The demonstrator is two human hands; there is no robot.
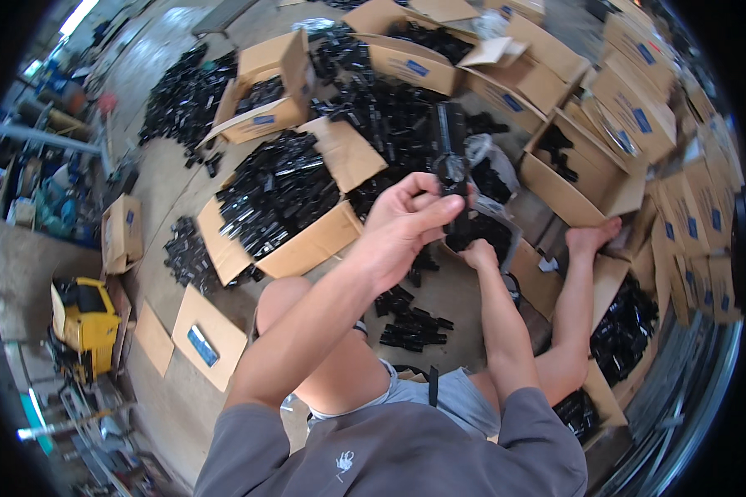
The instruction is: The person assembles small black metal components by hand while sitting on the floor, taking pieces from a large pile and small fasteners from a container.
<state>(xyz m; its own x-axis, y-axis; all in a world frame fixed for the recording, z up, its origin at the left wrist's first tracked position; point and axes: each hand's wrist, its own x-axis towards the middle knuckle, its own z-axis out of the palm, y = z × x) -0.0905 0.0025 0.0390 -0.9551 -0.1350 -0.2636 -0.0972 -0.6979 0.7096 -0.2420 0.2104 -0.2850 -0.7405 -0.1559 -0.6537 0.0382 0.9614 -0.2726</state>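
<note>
My left hand [406,217] is closed on a long black part [449,137], which has a rounded middle and stands roughly upright. The thumb presses its lower half, with the fingers behind. Lower and to the right, my right hand [479,255] reaches into a plastic-lined container [514,236] of small black pieces. Its fingers are curled down among them, and what they grip is hidden. Beyond the container lies a clear plastic bag [497,157] with more black pieces. On the floor between my legs are loose black parts [414,327].
An open carton [307,248] heaped with black parts stands to the left. Other open cartons [261,124] and a large black pile [381,103] lie ahead. Stacked cartons [688,207] line the right, near metal bars [680,414]. A yellow machine [89,319] is at far left.
</note>
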